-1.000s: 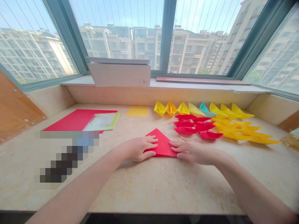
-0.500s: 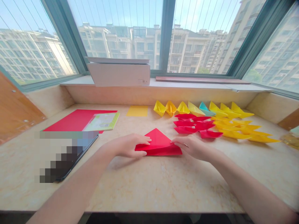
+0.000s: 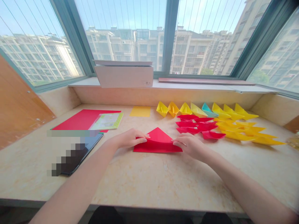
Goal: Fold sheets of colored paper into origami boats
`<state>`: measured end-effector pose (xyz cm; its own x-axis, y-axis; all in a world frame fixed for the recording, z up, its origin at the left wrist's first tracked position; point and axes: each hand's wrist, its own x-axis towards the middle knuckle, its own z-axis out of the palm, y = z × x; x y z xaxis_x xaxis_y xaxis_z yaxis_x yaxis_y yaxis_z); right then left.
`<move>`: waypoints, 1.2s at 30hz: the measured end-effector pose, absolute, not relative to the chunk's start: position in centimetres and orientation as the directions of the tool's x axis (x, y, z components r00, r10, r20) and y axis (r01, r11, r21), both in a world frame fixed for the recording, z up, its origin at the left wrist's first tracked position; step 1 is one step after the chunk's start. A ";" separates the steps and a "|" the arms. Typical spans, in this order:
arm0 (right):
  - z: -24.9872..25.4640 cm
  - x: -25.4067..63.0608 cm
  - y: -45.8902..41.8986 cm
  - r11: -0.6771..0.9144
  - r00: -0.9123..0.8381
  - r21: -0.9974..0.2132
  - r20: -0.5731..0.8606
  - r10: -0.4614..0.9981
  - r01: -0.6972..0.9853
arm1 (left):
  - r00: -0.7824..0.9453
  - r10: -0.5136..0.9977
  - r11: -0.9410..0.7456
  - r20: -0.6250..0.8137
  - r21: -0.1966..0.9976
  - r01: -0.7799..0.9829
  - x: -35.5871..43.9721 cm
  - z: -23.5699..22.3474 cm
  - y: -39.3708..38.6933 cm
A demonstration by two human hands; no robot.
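A red sheet of paper (image 3: 158, 145), folded to a peak with a flap along its near edge, lies on the counter before me. My left hand (image 3: 130, 138) pinches the flap's left end between thumb and fingers. At the right end, my right hand (image 3: 188, 143) grips the same flap, its thumb toward the middle. Between the two hands the flap's upper edge sags in a slight curve. Just beyond my right hand stand several red paper boats (image 3: 213, 135).
Yellow paper boats (image 3: 240, 134) and a teal one (image 3: 207, 110) fill the back right. A yellow paper square (image 3: 140, 111) lies behind my hands. At left are red sheets (image 3: 77, 119), a clear-wrapped packet (image 3: 108, 120) and a partly blurred tablet-like device (image 3: 87, 152). A white box (image 3: 126, 76) sits on the sill.
The near flap of the red paper has come up and stands flatter against the peak. My left thumb has moved up onto it. The view has shifted slightly.
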<state>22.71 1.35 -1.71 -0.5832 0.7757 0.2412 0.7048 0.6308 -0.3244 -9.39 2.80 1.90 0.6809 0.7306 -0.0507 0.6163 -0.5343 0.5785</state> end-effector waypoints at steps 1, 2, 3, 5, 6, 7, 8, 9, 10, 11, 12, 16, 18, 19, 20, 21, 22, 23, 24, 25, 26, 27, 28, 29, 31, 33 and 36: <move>-1.9 22.5 1.4 0.603 -0.545 -0.331 0.258 0.797 0.726 | 0.655 0.755 -0.515 -0.045 0.578 0.633 -9.4 1.9 2.9; -2.0 22.3 1.5 0.574 -0.504 -0.350 0.275 0.818 0.740 | 0.629 0.777 -0.502 -0.030 0.574 0.647 -9.3 1.9 2.9; -2.1 22.0 1.5 0.546 -0.465 -0.380 0.287 0.837 0.747 | 0.609 0.793 -0.496 -0.009 0.571 0.654 -9.3 1.8 2.9; -2.3 21.6 1.5 0.497 -0.397 -0.457 0.301 0.867 0.738 | 0.590 0.806 -0.500 0.039 0.577 0.646 -9.0 1.7 3.0; -2.4 21.5 1.5 0.476 -0.369 -0.492 0.303 0.879 0.729 | 0.588 0.807 -0.506 0.060 0.583 0.636 -8.9 1.6 3.0; -2.4 21.3 1.5 0.460 -0.348 -0.521 0.303 0.887 0.719 | 0.589 0.805 -0.515 0.077 0.584 0.628 -8.8 1.5 3.0; -2.4 21.2 1.5 0.446 -0.332 -0.543 0.300 0.894 0.712 | 0.595 0.799 -0.528 0.088 0.578 0.623 -8.7 1.5 3.0; -2.5 21.1 1.6 0.433 -0.317 -0.558 0.296 0.901 0.708 | 0.605 0.791 -0.544 0.097 0.564 0.621 -8.6 1.4 3.0; -2.5 21.0 1.6 0.419 -0.302 -0.571 0.293 0.907 0.706 | 0.618 0.780 -0.563 0.099 0.544 0.622 -8.6 1.3 3.1; -2.4 21.0 1.6 0.407 -0.287 -0.580 0.292 0.912 0.705 | 0.631 0.770 -0.579 0.098 0.523 0.625 -8.6 1.2 3.2; -2.4 21.0 1.7 0.399 -0.276 -0.586 0.292 0.916 0.705 | 0.639 0.763 -0.590 0.097 0.506 0.629 -8.7 1.2 3.3; -2.2 21.3 1.8 0.414 -0.321 -0.595 0.262 0.910 0.688 | 0.649 0.754 -0.602 0.102 0.502 0.621 -9.1 0.7 3.6; -2.3 21.7 1.9 0.427 -0.371 -0.617 0.225 0.901 0.661 | 0.664 0.742 -0.608 0.090 0.509 0.610 -9.4 0.5 3.7; -2.4 21.9 1.9 0.431 -0.395 -0.636 0.209 0.895 0.640 | 0.670 0.738 -0.607 0.077 0.510 0.609 -9.6 0.5 3.7; -2.6 22.1 2.0 0.431 -0.411 -0.658 0.198 0.890 0.617 | 0.674 0.737 -0.603 0.061 0.511 0.613 -9.7 0.5 3.6; -2.7 22.2 2.1 0.428 -0.416 -0.680 0.194 0.888 0.596 | 0.674 0.738 -0.595 0.042 0.511 0.620 -9.8 0.5 3.5; -2.9 22.4 2.3 0.421 -0.410 -0.699 0.196 0.890 0.578 | 0.672 0.740 -0.584 0.021 0.514 0.628 -9.9 0.6 3.4; -3.1 22.5 2.4 0.412 -0.392 -0.715 0.207 0.896 0.564 | 0.667 0.745 -0.570 0.005 0.525 0.632 -9.9 0.7 3.4; -3.2 22.5 2.6 0.408 -0.367 -0.726 0.227 0.902 0.554 | 0.656 0.754 -0.550 0.001 0.548 0.631 -9.8 0.9 3.3; -3.2 22.6 2.7 0.410 -0.342 -0.732 0.253 0.905 0.544 | 0.639 0.769 -0.521 0.008 0.587 0.620 -9.8 1.0 3.3; -3.2 22.7 2.9 0.419 -0.323 -0.739 0.281 0.904 0.528 | 0.611 0.791 -0.482 0.027 0.643 0.595 -9.6 1.0 3.3; -3.2 22.7 3.0 0.433 -0.312 -0.749 0.310 0.898 0.501 | 0.573 0.818 -0.433 0.051 0.711 0.554 -9.4 1.1 3.3; -3.1 22.8 3.1 0.447 -0.302 -0.767 0.339 0.891 0.460 | 0.531 0.845 -0.379 0.070 0.778 0.500 -9.2 1.1 3.4; -3.1 22.9 3.2 0.457 -0.286 -0.790 0.365 0.886 0.409 | 0.491 0.868 -0.324 0.078 0.837 0.440 -9.0 1.1 3.4; -2.9 23.1 3.3 0.462 -0.241 -0.831 0.402 0.884 0.309 | 0.443 0.894 -0.227 0.066 0.920 0.321 -8.7 1.1 3.5; -2.8 23.3 3.5 0.465 -0.182 -0.849 0.431 0.884 0.250 | 0.428 0.902 -0.154 0.055 0.968 0.200 -8.6 1.1 3.4; -2.6 23.8 3.8 0.498 -0.110 -0.836 0.486 0.867 0.231 | 0.421 0.902 -0.093 0.094 0.995 -0.023 -8.6 1.3 3.0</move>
